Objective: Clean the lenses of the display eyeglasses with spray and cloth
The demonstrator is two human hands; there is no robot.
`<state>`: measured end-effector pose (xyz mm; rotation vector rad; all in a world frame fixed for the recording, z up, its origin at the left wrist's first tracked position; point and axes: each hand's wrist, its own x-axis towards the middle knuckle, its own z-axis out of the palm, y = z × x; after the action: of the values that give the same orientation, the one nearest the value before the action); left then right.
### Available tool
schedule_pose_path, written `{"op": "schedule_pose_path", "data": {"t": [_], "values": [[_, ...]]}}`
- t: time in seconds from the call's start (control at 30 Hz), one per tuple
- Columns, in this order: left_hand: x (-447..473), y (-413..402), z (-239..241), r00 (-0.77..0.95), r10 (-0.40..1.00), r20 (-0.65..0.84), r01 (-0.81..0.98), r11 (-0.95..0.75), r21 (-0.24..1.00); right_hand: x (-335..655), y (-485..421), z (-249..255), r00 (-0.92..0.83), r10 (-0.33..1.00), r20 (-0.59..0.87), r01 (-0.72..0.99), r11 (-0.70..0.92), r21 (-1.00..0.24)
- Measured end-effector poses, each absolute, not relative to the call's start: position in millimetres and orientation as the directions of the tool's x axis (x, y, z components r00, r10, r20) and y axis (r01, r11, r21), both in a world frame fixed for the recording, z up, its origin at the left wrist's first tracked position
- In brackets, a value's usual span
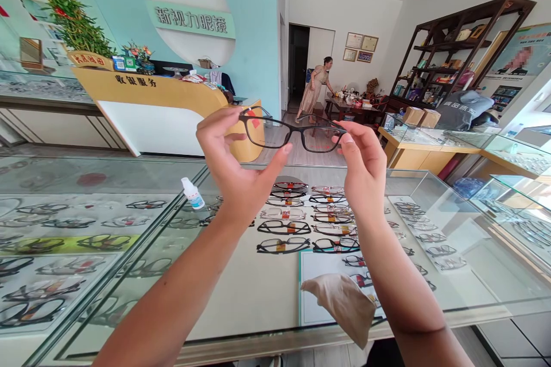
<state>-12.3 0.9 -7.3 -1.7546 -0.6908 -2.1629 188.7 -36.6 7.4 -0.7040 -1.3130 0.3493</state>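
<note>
A pair of black-framed eyeglasses (pixel 297 129) is held up in front of me, above the glass counter. My left hand (pixel 235 160) grips the frame's left end with its fingers, the thumb spread out below the left lens. At the other end, my right hand (pixel 364 163) pinches the corner by the hinge between thumb and fingers. A red tag shows by the left lens. Below lie rows of eyeglasses (pixel 284 227). A beige cloth (pixel 340 301) hangs over the counter's front edge, and a white spray bottle (pixel 193 195) rests on the glass to the left.
The glass display counter (pixel 241 298) runs across in front of me, with more frames inside on both sides. Beyond it are a yellow and white reception desk (pixel 150 120), a person (pixel 316 89) at a dark table, and another person (pixel 462 109) bent over at the right.
</note>
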Motion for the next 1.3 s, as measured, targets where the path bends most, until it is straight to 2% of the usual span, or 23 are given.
{"op": "schedule_pose_path", "data": {"t": [0.13, 0.33, 0.43, 0.57, 0.77, 0.87, 1.03, 1.2, 1.3], "values": [[-15, 11, -12, -0.222, 0.247, 0.943, 0.422, -0.848, 0.322, 185, -37, 5, 0.256, 0.549, 0.796, 0.181, 0.781, -0.598], [-17, 31, -18, -0.185, 0.266, 0.946, 0.294, -0.903, 0.312, 180, -41, 2, 0.236, 0.488, 0.840, 0.297, 0.787, -0.541], [-17, 35, -20, -0.171, 0.314, 0.934, 0.267, -0.897, 0.351, 179, -42, 2, 0.216, 0.477, 0.852, 0.310, 0.794, -0.523], [-16, 36, -22, -0.155, 0.362, 0.919, 0.232, -0.891, 0.390, 178, -44, 1, 0.188, 0.480, 0.857, 0.281, 0.810, -0.515], [-16, 38, -24, -0.110, 0.389, 0.914, 0.138, -0.905, 0.402, 174, -46, 1, 0.154, 0.511, 0.846, 0.106, 0.843, -0.528], [-15, 38, -25, -0.111, 0.382, 0.918, 0.111, -0.913, 0.393, 173, -45, 0, 0.153, 0.530, 0.834, 0.081, 0.834, -0.546], [-16, 37, -23, -0.121, 0.340, 0.932, 0.184, -0.915, 0.358, 179, -39, 1, 0.134, 0.575, 0.807, 0.092, 0.803, -0.588], [-15, 23, -19, -0.192, 0.239, 0.952, 0.458, -0.836, 0.302, 191, -32, 7, 0.083, 0.620, 0.780, 0.200, 0.757, -0.622], [-4, 15, -27, -0.146, 0.266, 0.953, 0.497, -0.813, 0.304, 188, -24, 2, 0.023, 0.668, 0.744, 0.165, 0.731, -0.662]]}}
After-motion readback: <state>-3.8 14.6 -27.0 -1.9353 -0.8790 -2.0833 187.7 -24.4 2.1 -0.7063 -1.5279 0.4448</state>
